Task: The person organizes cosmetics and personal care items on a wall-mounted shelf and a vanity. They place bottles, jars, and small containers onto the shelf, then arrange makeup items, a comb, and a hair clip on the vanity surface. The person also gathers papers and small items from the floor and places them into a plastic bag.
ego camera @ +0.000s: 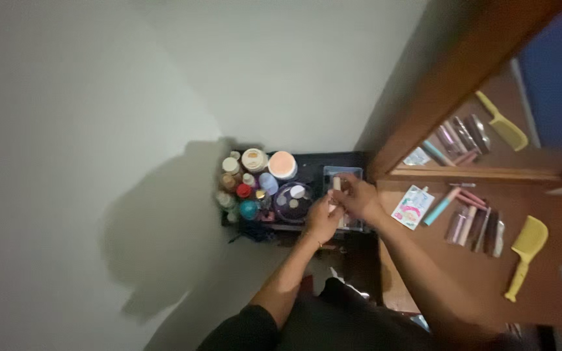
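Small pale tube (336, 184) upright, pinched between left hand (322, 220) and right hand (359, 197).

Your left hand (322, 220) and right hand (359, 196) meet over a dark tray (307, 170), both closed on a small pale tube (336, 185) held upright. Beside them stand jars and bottles (248, 185) (one with a peach lid). On the brown desk (482, 273) to your right lie a yellow comb (525, 253), a printed sachet (412, 207) and several slim sticks (473, 224).
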